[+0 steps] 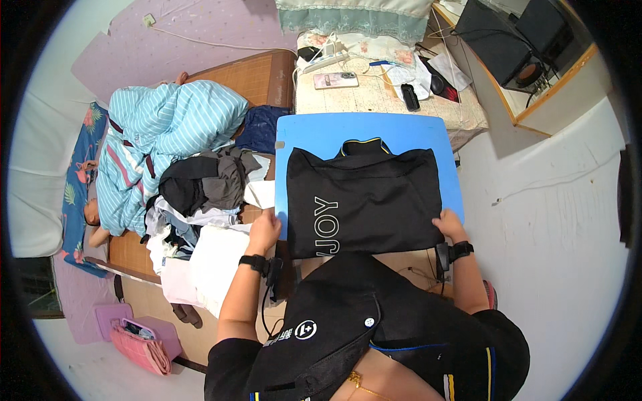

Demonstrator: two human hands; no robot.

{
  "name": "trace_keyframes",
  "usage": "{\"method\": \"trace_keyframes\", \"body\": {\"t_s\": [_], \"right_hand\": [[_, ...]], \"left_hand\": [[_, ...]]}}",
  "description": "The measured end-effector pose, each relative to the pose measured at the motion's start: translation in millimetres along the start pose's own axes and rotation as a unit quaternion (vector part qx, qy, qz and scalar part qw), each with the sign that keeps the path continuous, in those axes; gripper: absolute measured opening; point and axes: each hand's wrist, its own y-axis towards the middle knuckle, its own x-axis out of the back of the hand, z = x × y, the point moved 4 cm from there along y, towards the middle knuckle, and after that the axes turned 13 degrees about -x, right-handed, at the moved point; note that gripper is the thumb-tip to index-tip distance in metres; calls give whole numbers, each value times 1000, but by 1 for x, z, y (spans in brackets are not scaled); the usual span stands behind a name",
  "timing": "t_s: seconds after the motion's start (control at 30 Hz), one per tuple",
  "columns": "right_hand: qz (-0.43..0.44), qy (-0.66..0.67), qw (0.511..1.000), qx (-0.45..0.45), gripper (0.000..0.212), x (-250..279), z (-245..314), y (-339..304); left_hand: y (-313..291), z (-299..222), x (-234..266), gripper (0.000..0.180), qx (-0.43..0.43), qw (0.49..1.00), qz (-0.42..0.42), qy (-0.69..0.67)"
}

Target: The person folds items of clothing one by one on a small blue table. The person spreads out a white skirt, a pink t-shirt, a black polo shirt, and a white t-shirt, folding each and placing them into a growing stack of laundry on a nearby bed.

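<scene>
A black shirt [374, 200] lies folded into a wide rectangle on a blue tabletop [414, 127]. Its collar with yellow and blue trim points to the far side, and pale outlined lettering runs along its left part. My left hand [265, 230] is closed at the tabletop's left edge, beside the shirt; what its fingers hold is hidden. At the shirt's near right corner, my right hand [449, 225] is closed on the fabric. Dark bands with small devices sit on both wrists.
To the left is a bed with a person under a blue striped blanket [174, 120] and piled clothes [207, 187]. Behind the tabletop, a cloth-covered table [361, 100] bears a phone [336, 80] and a power strip [324, 61]. A wooden-edged cabinet [528, 113] stands at far right.
</scene>
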Motion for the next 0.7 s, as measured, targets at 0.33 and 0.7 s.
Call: {"method": "trace_keyframes", "body": {"t_s": [0.33, 0.7], "right_hand": [[-187, -8, 938, 293, 66, 39, 173, 0], [1, -39, 875, 482, 33, 60, 201, 72]], "left_hand": [[116, -136, -30, 62, -341, 933, -24, 117], [186, -162, -58, 23, -420, 905, 9, 65]]}}
